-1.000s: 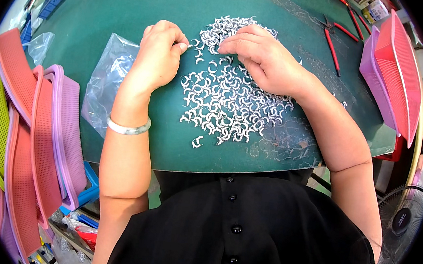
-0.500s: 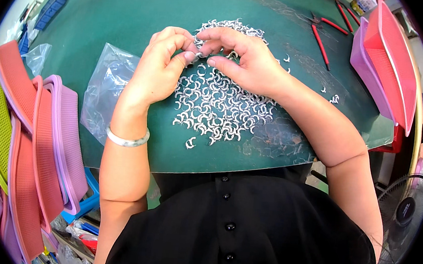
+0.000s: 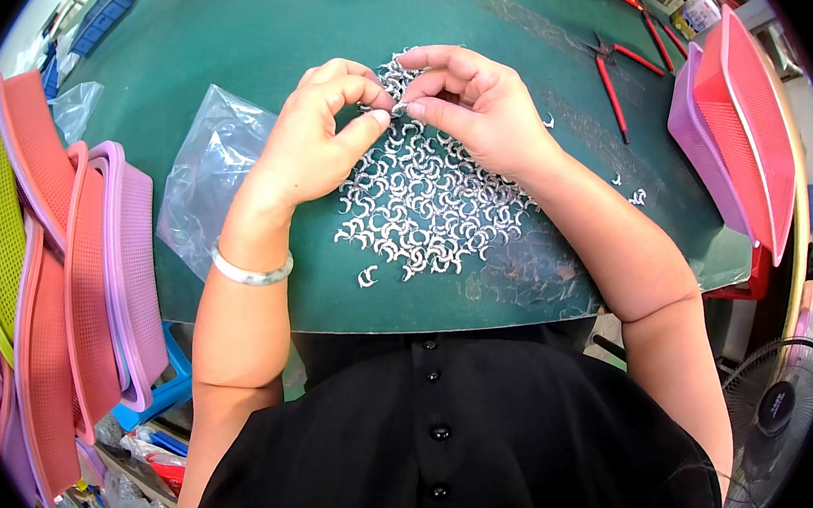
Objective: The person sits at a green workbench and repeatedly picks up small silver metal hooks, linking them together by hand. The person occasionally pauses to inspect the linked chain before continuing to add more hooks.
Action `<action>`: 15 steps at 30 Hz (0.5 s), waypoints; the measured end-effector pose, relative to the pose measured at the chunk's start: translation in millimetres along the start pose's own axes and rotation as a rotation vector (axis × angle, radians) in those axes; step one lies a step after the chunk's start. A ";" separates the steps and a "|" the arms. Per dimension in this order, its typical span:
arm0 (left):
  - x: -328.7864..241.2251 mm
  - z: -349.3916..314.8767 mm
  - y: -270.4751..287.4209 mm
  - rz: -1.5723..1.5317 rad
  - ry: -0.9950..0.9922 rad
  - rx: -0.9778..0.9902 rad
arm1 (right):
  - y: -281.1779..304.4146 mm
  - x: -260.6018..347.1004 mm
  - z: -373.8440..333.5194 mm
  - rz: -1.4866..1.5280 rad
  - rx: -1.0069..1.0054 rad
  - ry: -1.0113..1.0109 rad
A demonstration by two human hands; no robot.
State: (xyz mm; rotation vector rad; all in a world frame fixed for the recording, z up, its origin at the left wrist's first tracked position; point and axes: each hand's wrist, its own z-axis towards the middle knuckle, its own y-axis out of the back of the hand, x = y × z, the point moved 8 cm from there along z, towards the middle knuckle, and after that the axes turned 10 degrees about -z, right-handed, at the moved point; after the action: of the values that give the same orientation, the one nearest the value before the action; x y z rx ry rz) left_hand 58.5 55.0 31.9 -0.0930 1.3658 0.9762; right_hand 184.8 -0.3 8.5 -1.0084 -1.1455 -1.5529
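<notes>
Above a spread pile of small silver crescent-shaped metal pieces point(image 3: 435, 199), my two hands meet fingertip to fingertip. My left hand point(image 3: 312, 142) pinches one silver crescent piece point(image 3: 399, 109) between thumb and index finger. From the other side, the thumb and index finger of my right hand point(image 3: 498, 118) close on the same small piece. Its details are too small to make out. More crescents lie partly hidden beneath and behind the fingers.
A clear plastic bag point(image 3: 212, 177) lies left of the pile on the green tabletop point(image 3: 253, 22). Red-handled pliers point(image 3: 614, 91) rest at the far right, near pink and purple baskets point(image 3: 722, 126). More baskets point(image 3: 124, 260) are stacked at the left; a fan point(image 3: 774, 407) stands at lower right.
Both hands have shifted slightly right, still meeting over the pile. My right fingers have closed in toward the piece at my left fingertips, and the right hand's other fingers are more curled.
</notes>
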 end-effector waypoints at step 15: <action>-5.3 -0.4 -3.3 -0.097 -0.055 -0.021 | -1.1 -6.0 1.2 0.095 0.029 -0.060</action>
State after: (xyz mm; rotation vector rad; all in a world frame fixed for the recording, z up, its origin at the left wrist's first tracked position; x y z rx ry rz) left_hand 60.8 50.0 34.8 -0.1464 1.2891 0.9059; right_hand 185.3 2.2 2.8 -1.0814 -1.1416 -1.4363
